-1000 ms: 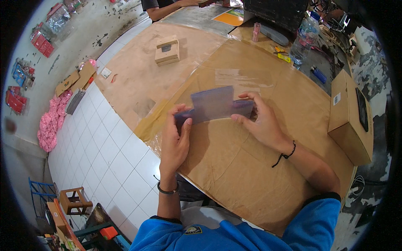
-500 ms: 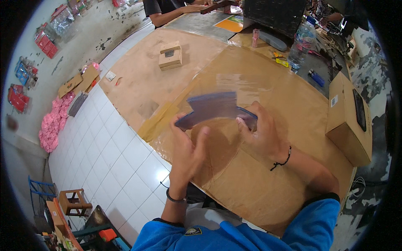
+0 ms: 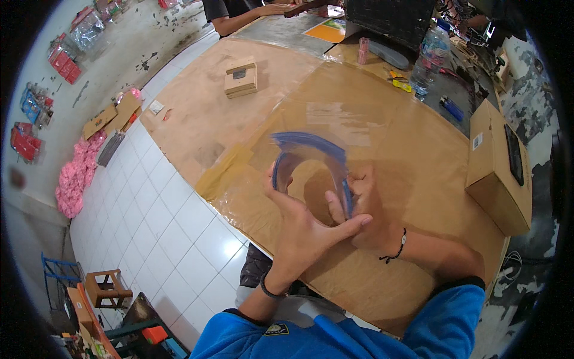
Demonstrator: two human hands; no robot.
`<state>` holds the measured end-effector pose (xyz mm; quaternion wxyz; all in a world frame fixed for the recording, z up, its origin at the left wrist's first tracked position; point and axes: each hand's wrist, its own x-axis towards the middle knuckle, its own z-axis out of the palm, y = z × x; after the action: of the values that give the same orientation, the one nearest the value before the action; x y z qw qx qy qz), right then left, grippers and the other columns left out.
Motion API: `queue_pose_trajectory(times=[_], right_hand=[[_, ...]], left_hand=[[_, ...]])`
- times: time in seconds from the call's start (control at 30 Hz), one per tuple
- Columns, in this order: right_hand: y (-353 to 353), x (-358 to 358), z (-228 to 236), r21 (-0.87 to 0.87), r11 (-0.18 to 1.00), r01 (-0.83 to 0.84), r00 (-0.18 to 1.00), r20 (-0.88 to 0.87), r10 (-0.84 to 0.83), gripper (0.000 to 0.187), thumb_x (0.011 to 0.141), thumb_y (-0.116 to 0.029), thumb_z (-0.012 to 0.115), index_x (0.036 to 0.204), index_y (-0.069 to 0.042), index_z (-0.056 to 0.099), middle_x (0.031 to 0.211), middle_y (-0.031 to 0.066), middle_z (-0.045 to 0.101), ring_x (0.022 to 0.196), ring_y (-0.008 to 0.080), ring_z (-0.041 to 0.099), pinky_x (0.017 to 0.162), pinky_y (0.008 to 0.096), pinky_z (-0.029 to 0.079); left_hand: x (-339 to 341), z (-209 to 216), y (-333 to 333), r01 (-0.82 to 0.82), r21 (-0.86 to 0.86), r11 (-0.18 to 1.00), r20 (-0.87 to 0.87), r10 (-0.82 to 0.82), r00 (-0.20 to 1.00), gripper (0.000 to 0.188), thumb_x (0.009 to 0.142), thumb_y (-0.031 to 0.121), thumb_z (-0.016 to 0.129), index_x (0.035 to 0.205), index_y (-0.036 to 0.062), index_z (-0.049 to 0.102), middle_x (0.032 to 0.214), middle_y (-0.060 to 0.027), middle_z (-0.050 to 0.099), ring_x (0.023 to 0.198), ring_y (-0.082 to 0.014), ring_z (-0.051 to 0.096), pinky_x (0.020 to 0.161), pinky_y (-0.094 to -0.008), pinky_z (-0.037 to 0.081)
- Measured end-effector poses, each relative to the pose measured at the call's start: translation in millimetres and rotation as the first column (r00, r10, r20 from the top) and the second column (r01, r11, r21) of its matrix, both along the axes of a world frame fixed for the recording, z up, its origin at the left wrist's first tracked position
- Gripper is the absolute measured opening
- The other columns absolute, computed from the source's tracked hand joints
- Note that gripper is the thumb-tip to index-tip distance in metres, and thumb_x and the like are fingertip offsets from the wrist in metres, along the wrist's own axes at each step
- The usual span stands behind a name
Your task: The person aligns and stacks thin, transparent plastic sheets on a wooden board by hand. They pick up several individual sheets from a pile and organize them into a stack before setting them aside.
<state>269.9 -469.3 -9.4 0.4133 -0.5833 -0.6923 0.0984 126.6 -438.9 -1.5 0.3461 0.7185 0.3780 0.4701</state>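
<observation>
From where I stand, taking twelve o'clock as straight out from the worker's chest, the plastic sheet (image 3: 311, 146) is up in front, just over the desk (image 3: 382, 293) and held between the two hands. It lies toward twelve from the left palm and about ten from the right. Bent as it is, its length makes an arch: the crown faces twelve to one, the mouth opens toward six, and the ends sit at roughly nine and four. Neither hand is nearer, since both touch it.

The right hand (image 3: 375, 206) grips the end at four, thumb inside the curve, fingers outside. The left hand (image 3: 305, 230) has its fingers curled round the nine o'clock side and its thumb stretched across the mouth, the tip up by the right hand; how firmly it holds I can't tell.

The sheet is see-through with a bluish violet tint, darker blue along its edges, and a taller flap stands up at the crown. The edges are slightly blurred, so I can't say whether it is one layer or several. Beyond, a small wooden block (image 3: 241, 88) lies at about eleven, and a cardboard box (image 3: 493, 167) stands at three.
</observation>
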Motion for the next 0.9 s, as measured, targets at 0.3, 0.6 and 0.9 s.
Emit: queue_pose_trajectory(times=[0.3,0.6,0.9], right_hand=[[-7.3,-1.1,-22.8,0.194,0.963,-0.19,0.977,0.137,0.165,0.071,0.084,-0.013,0.073,0.143,-0.004,0.035,0.116,0.021,0.053,0.098,0.0393,0.056,0.071,0.0456,0.052],[-3.4,-4.8,-10.8,0.197,0.933,-0.303,0.935,0.249,0.251,0.058,0.08,-0.017,0.079,0.131,-0.003,0.054,0.122,0.0182,0.051,0.105,0.035,0.055,0.078,0.0413,0.052],[12.8,10.4,-17.4,0.002,0.949,-0.314,0.851,-0.442,0.283,0.074,0.081,-0.025,0.084,0.139,-0.002,0.045,0.126,0.0176,0.056,0.12,0.0305,0.054,0.101,0.0426,0.045]], left_hand=[[5.0,-23.4,10.1,0.057,-0.245,0.968,0.364,0.037,0.931,0.105,0.076,0.028,0.085,0.146,-0.0037,0.012,0.137,-0.019,0.04,0.129,-0.0281,0.041,0.108,-0.0443,0.032],[-5.2,-21.6,17.8,0.075,-0.302,0.95,0.474,0.081,0.877,0.082,0.082,0.022,0.08,0.143,0.0014,0.029,0.132,-0.0121,0.045,0.125,-0.0243,0.045,0.106,-0.0403,0.036],[-48.9,-7.4,34.2,0.21,-0.163,0.964,0.202,-0.176,0.964,0.072,0.082,0.016,0.081,0.141,0.0032,0.042,0.13,-0.0121,0.056,0.119,-0.0245,0.056,0.102,-0.0371,0.043]])
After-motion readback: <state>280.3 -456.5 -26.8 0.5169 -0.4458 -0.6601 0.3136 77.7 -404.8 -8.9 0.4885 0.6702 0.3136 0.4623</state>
